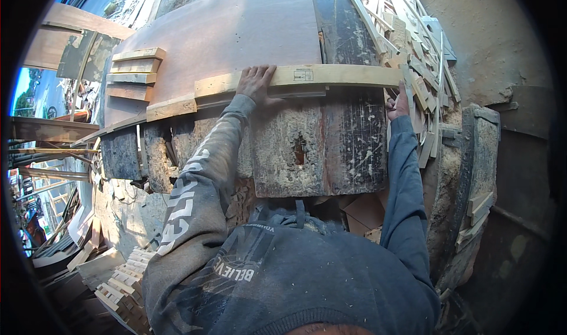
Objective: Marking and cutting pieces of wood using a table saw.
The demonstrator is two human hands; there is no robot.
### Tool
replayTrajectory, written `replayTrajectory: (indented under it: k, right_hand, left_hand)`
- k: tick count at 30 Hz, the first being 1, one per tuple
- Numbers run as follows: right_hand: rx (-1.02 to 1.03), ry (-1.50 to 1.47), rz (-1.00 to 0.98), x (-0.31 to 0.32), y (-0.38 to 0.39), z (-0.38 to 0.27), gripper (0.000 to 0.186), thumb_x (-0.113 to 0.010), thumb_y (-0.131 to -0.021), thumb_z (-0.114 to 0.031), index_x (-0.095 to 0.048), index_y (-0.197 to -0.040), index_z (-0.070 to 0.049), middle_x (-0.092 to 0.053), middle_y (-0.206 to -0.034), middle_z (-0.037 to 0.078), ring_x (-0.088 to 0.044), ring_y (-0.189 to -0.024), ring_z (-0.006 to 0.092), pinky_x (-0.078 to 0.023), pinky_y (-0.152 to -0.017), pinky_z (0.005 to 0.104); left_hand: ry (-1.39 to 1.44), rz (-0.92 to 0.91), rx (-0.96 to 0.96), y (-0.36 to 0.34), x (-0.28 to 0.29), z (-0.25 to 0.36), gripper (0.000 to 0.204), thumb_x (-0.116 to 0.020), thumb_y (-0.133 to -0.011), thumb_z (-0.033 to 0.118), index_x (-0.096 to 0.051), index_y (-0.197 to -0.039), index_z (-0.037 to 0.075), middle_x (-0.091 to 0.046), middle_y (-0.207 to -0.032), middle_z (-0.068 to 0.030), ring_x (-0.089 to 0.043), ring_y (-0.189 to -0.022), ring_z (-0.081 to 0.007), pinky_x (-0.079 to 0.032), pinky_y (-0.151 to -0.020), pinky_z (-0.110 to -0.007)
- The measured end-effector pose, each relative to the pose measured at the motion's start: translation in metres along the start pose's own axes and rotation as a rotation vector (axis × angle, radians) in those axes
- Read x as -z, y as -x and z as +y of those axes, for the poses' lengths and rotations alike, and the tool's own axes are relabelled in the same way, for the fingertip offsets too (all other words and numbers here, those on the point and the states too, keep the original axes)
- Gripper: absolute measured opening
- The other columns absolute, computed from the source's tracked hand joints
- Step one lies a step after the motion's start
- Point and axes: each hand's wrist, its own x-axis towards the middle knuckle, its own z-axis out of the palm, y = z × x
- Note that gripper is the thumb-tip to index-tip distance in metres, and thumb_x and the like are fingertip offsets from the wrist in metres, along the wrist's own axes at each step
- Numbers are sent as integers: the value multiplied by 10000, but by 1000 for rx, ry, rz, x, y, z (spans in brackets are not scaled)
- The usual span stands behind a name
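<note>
A long pale wooden plank (342,75) lies across the worn timber bench (354,152), along the near edge of a plywood sheet (266,28). My left hand (255,86) grips it left of the middle, fingers over the top and thumb out along the near edge. At the plank's right end is my right hand (399,105), thumb up against the end and the other fingers curled below. A shorter board (171,108) meets the plank's left end. Beneath the plank, a thin strip (295,93) shows along its near side.
Several short wood blocks (134,75) lie in a row on the plywood's left side. Offcuts (422,81) are heaped at the right, beside a rough timber beam (472,175). Stacked wood pieces (124,288) stand at the lower left. The bench top has a hole (300,151).
</note>
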Motion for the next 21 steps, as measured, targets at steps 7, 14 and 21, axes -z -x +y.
replayTrajectory:
  k: [7,14,21]
  right_hand:
    - [-112,13,96,-24,-26,-8,377,-835,-822,-379,-582,-1007,-170,-554,-808,-15,-338,-468,79,-288,-387,203]
    - [-127,-4,138,-33,-39,-10,376,-842,-813,-366,-575,-987,-167,-506,-770,-24,-316,-450,81,-282,-374,199]
    - [-110,-24,136,-47,-52,-16,380,-835,-819,-368,-562,-993,-168,-484,-741,-29,-325,-441,79,-275,-367,184]
  left_hand:
    - [18,45,3,-8,-3,-9,1139,-787,-621,726,-389,-1493,111,-495,-1384,-122,-470,-1266,-311,-336,-1100,-468]
    - [15,13,12,-17,6,-13,1125,-748,-665,746,-388,-1485,66,-511,-1368,-131,-471,-1278,-294,-331,-1118,-438]
    - [-1,23,19,-34,-3,-28,1110,-772,-647,735,-413,-1454,63,-517,-1354,-134,-479,-1262,-294,-352,-1091,-428]
